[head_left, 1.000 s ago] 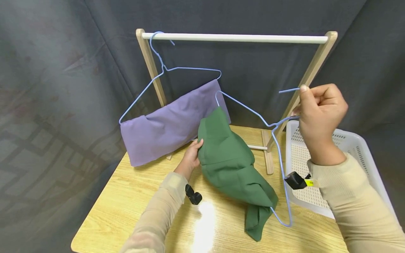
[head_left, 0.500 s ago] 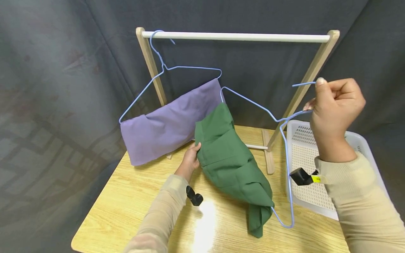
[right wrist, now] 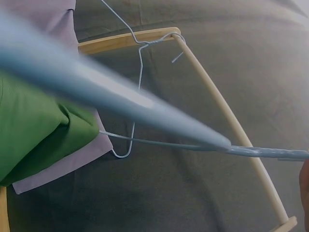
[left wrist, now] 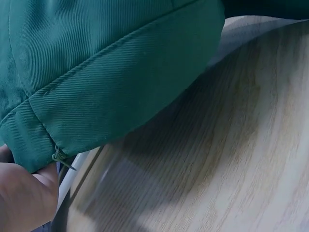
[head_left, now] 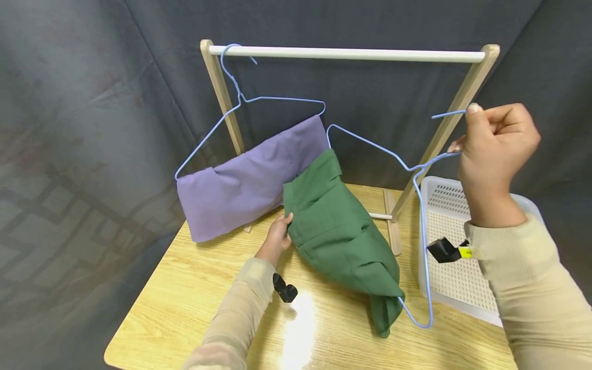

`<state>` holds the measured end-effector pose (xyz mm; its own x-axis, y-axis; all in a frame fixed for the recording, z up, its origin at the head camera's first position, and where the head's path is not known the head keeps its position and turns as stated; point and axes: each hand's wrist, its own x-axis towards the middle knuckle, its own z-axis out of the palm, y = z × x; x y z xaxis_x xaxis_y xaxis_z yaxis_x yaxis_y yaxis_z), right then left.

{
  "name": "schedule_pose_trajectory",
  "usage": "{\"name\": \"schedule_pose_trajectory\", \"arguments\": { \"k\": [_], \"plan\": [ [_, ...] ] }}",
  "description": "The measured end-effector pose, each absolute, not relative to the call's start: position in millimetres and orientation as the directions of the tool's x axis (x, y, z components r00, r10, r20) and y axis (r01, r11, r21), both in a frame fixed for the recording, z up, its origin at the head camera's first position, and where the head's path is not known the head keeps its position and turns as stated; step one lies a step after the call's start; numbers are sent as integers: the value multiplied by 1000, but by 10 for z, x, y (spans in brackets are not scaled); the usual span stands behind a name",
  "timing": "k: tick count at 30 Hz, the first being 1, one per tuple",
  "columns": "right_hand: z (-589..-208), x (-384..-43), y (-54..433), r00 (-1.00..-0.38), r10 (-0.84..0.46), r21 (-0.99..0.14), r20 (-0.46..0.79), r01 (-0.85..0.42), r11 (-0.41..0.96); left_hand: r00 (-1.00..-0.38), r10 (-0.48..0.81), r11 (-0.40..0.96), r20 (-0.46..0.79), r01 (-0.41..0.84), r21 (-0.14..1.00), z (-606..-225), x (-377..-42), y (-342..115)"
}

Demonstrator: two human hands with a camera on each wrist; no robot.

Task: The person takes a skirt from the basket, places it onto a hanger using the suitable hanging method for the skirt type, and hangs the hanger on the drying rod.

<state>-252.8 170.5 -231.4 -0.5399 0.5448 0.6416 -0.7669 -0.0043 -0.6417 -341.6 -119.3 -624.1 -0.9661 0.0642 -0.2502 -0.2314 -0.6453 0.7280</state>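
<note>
A green folded cloth garment (head_left: 342, 231) with stitched seams is draped over the lower bar of a blue wire hanger (head_left: 424, 216), tilted above the table. My right hand (head_left: 499, 154) grips that hanger by its hook, whose tip sticks out past the thumb. My left hand (head_left: 277, 236) pinches the garment's left edge. In the left wrist view a loose thread hangs from the seam of the green garment (left wrist: 120, 92) beside the thumb. In the right wrist view the wire of the hanger (right wrist: 120, 96) crosses close to the camera.
Behind stands a wooden rack with a white rail (head_left: 347, 53). From its left end hangs another blue hanger (head_left: 208, 134) bearing a purple cloth (head_left: 250, 180), slanted. A white perforated basket (head_left: 462, 298) sits at the right on the wooden table (head_left: 185, 308).
My right hand has moved right and up with the hanger, and the green garment has shifted along with it. My left hand keeps its hold on the garment's edge, nearly in place.
</note>
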Motion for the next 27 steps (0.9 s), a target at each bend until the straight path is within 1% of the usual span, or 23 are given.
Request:
{"name": "schedule_pose_trajectory", "arguments": {
  "k": [3,5,7,9,10,11,12,14,16,17,18,19,22,24,27],
  "plan": [
    [-2284,-2536,1697,-571,550,-659,610,-751,-48,-963,74,-638,-261,-247,729,-6279,-3440,-1175],
    [-2276,-2542,1697,-568,545,-659,617,-751,-36,-954,61,-624,-293,-266,735,-6261,-3436,-1140],
    [-2271,-2547,1700,-568,544,-659,618,-752,-37,-953,66,-621,-295,-271,735,-6338,-3475,-1135],
    [-2273,-2551,1706,-560,543,-659,626,-752,-16,-941,60,-618,-333,-297,728,-6320,-3468,-1116],
    [-2271,-2554,1711,-557,543,-660,628,-752,-8,-946,79,-624,-315,-293,724,-6336,-3464,-1123],
    [-2273,-2558,1715,-552,539,-668,636,-744,26,-951,97,-633,-294,-287,719,-6317,-3444,-1128],
    [-2272,-2563,1716,-558,535,-681,634,-731,44,-951,101,-632,-291,-288,720,-6214,-3387,-1117],
    [-2266,-2573,1711,-577,507,-713,641,-691,115,-948,92,-608,-305,-296,737,-5880,-3208,-1067],
    [-2248,-2582,1692,-612,468,-746,638,-641,179,-945,73,-575,-320,-302,760,-5505,-3013,-1005],
    [-2239,-2584,1679,-628,439,-757,642,-611,233,-933,56,-548,-355,-326,771,-5315,-2926,-973],
    [-2221,-2585,1663,-653,413,-769,635,-586,255,-921,39,-524,-387,-349,777,-5140,-2840,-944],
    [-2204,-2582,1647,-670,381,-771,637,-561,302,-916,36,-509,-399,-361,782,-5014,-2769,-929],
    [-2134,-2568,1604,-718,305,-769,625,-500,398,-908,48,-515,-415,-379,769,-4859,-2678,-933],
    [-2084,-2564,1582,-746,274,-772,607,-472,426,-911,53,-540,-408,-370,756,-4807,-2632,-949],
    [-2029,-2575,1547,-750,264,-770,606,-470,431,-914,65,-603,-401,-356,714,-4835,-2629,-968]
  ]
}}
